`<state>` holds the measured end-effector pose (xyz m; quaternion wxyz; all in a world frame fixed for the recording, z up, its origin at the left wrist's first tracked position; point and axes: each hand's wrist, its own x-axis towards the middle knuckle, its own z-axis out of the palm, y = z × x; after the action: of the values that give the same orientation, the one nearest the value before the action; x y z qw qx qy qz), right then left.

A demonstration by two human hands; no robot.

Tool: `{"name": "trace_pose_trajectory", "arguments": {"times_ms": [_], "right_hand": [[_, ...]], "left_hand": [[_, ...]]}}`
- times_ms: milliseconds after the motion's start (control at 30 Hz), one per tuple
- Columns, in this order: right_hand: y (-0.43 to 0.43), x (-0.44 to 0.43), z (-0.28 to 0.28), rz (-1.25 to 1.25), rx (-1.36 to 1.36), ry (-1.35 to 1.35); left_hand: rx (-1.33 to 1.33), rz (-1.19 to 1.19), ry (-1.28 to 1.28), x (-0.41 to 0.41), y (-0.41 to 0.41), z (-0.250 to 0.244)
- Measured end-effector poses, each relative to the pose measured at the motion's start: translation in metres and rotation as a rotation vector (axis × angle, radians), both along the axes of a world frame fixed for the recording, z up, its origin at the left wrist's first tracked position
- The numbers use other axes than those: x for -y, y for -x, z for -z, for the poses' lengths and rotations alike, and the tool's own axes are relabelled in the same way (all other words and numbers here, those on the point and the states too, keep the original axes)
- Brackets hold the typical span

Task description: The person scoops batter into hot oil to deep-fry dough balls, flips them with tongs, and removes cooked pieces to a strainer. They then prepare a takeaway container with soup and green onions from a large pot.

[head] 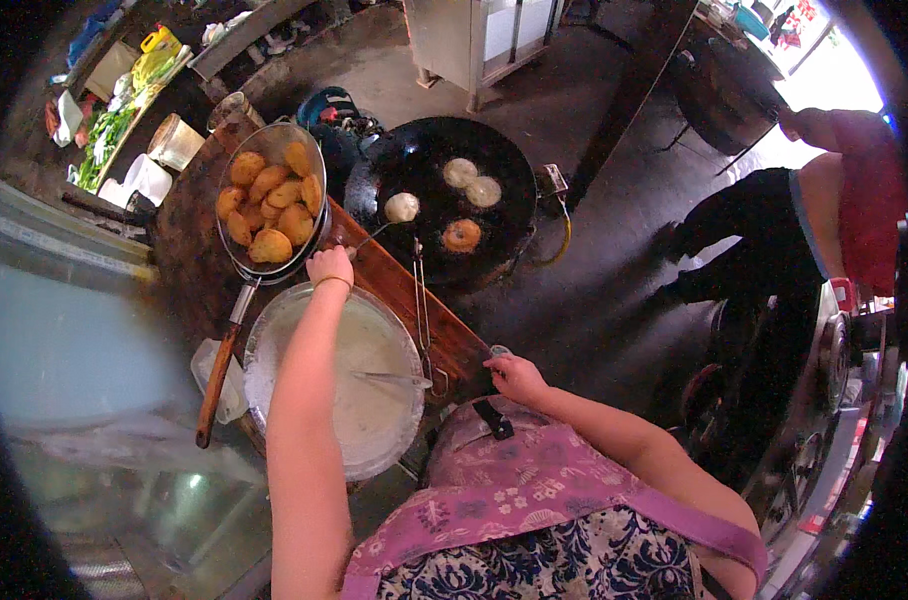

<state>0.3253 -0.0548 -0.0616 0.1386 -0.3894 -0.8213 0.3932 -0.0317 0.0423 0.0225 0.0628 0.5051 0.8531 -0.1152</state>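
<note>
My left hand (330,266) grips the handle of a thin metal ladle (375,234), reaching over a wooden plank (394,274). At the ladle's far end, a pale round of batter (401,208) sits in the dark wok (439,157). Two pale cakes (472,182) and a browned ring-shaped one (461,235) also lie in the wok. Near the plank's front end, my right hand (518,377) holds a small shiny object (500,350), mostly hidden by the fingers. Below my left forearm is a basin (413,427) of white batter, with a spoon (394,379) in it.
A wood-handled strainer (225,375) holds several golden fried cakes (270,199). Metal tongs (422,307) rest across the plank and wok rim. A clear plastic container (225,382) stands beside the basin. At right, a person (784,210) bends over. A cabinet (484,45) stands beyond the wok.
</note>
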Motion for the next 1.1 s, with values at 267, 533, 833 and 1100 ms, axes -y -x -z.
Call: {"name": "trace_pose_trajectory", "arguments": {"times_ms": [267,533,833,1100], "right_hand": [[-0.040,0.005,0.019,0.102,0.138,0.132],[-0.083,-0.005,0.010,0.182,0.213,0.211],[-0.144,0.010,0.035,0.591,0.150,0.299],[-0.157,0.124,0.053,0.852,0.156,0.337]], "left_hand": [[0.012,-0.164,0.410,-0.051,0.005,0.040],[-0.032,-0.033,0.802,-0.046,0.034,0.110],[-0.087,0.192,0.365,-0.044,-0.061,-0.030],[0.183,1.015,0.057,0.034,-0.206,-0.092]]}}
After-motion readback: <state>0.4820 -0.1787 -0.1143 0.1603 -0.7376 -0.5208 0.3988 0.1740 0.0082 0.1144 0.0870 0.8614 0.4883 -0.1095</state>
